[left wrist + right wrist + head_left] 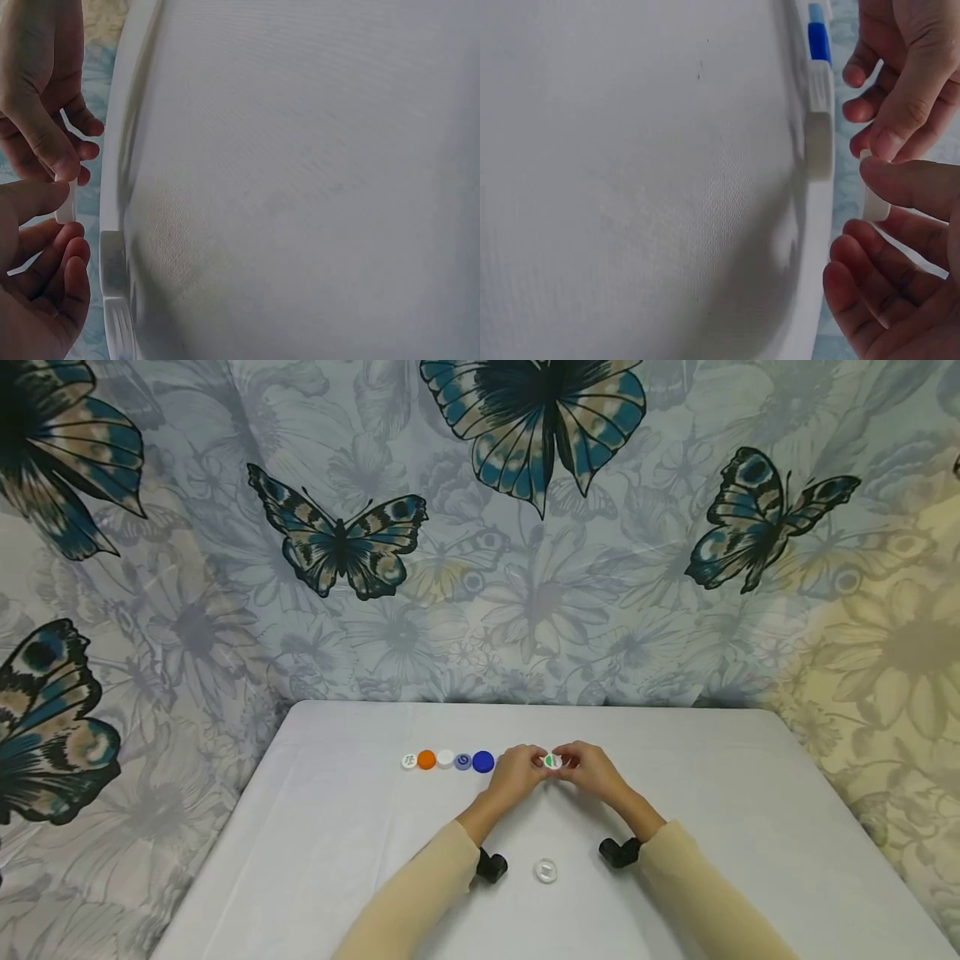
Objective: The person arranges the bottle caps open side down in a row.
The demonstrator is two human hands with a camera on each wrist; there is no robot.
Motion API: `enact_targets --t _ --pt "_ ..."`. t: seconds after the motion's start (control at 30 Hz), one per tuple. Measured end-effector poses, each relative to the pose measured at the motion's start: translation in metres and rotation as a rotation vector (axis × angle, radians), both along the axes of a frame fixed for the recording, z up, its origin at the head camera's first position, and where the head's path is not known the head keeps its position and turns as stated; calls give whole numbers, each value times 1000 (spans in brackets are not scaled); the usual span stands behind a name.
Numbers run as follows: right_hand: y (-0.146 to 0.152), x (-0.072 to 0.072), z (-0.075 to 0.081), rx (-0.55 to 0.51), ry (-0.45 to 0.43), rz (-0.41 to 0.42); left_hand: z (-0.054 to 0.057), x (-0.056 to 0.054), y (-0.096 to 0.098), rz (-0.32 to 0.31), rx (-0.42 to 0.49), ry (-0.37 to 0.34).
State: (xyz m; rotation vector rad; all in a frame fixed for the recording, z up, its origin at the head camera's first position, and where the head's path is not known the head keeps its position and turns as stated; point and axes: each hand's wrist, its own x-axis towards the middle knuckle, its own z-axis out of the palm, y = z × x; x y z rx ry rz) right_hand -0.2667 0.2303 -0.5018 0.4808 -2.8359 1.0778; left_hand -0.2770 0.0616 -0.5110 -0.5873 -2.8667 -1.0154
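Note:
Between the fingertips of both hands is a small white bottle cap (552,762) with a green mark on its top. My left hand (516,774) pinches it from the left and my right hand (592,770) from the right. Both wrist views show the cap (67,204) edge-on, raised above the table, with the thumbs of both hands against it. To the left lies a row of caps: white with print (408,762), orange (426,760), white (445,759), light blue (463,762) and dark blue (483,762). The left hand hides the row's right end in the head view.
A whitish, translucent-looking cap (546,871) lies nearer, between the forearms. The right wrist view shows a ribbed white cap (820,86) and a pale cap (819,146) beyond the blue one. Everything lies on a white table (337,860) before a butterfly-patterned backdrop (480,635).

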Motion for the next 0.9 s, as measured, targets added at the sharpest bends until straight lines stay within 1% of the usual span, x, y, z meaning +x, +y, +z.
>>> enact_targets --t 0.1,0.2,0.37,0.57,0.67,0.77,0.83,0.9 --pt "1 -3 -3 -1 -7 -5 -1 -2 3 11 10 12" --pt "1 -7 -5 -7 -14 -14 -2 -3 5 35 20 21" --pt "1 -11 -7 2 -22 -16 -4 -4 8 68 24 17" --pt "0 -15 -9 32 -12 -15 -4 -6 10 100 -40 29" --pt "0 -17 -10 43 -14 -24 -4 -7 11 103 -67 28" --pt "-2 -18 -12 65 -31 -36 -4 -7 10 94 -70 16" --pt "-3 -19 -13 76 -49 -52 -5 -7 9 85 -49 5" --pt "-4 -20 -14 91 -61 -60 -6 -6 8 75 -6 -11"
